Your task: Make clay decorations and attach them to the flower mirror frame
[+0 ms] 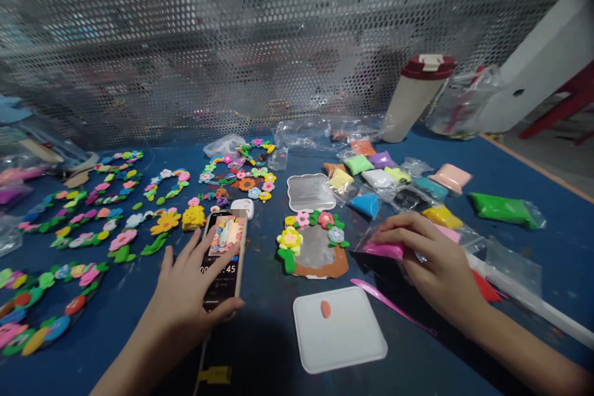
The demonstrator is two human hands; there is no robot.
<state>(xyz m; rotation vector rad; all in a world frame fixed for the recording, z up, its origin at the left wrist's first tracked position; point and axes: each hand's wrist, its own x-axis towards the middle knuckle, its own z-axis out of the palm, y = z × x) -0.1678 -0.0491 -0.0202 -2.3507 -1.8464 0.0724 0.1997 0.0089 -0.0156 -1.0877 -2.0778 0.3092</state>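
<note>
The right hand's [440, 266] fingers pinch a flat clear packet of hot-pink modelling clay [383, 250] over the blue table [271, 272], beside a white plastic mat [338, 346]; the left hand's [195, 278] fingers wrap a smartphone [225, 247].

Blue painted worktop [271, 297], scuffed: clay flower wreaths [55, 315], white square board [338, 329], bagged modelling clay [378, 180], tumbler [415, 99], apparently plastic.

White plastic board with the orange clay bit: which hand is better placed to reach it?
Probably the right hand: it is closer to the board, though gripping a pink clay packet. The left hand holds a phone.
</note>
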